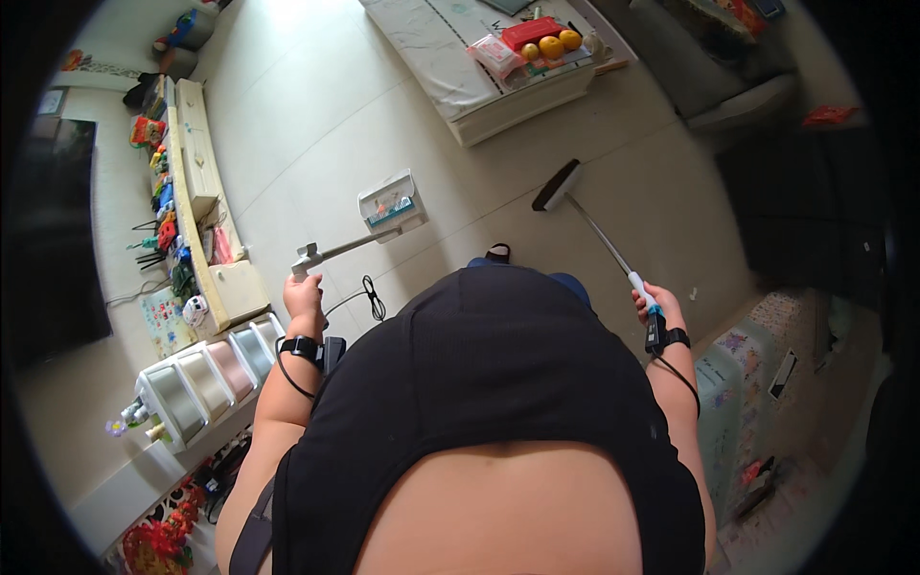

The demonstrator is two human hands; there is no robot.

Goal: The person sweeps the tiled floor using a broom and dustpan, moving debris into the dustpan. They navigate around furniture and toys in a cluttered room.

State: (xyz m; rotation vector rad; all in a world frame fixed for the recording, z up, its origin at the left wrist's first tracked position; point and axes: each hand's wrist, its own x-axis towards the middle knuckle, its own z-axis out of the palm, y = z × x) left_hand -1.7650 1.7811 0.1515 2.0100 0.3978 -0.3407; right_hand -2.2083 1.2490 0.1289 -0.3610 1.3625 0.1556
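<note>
My left hand [303, 296] grips the top of a long-handled dustpan [388, 198], whose grey metal pole [352, 246] runs out to the white pan. Inside the pan shows a row of blue-green comb teeth [390, 211] and a small orange bit. On the other side, my right hand [660, 305] is closed around the white grip of a broom [600, 233]. The dark bristle head [557, 185] of that broom rests on the tiled floor, apart from the dustpan and to its right. Both wrists wear black straps with small devices and cables.
A marble-topped coffee table [460, 86] bears oranges [551, 47], a red box and a tissue pack. Along the left stand a TV cabinet [198, 151] crowded with toys and a drawer unit [208, 381]. A looped black cable [373, 298] lies on the floor. A dark sofa [719, 79] is upper right.
</note>
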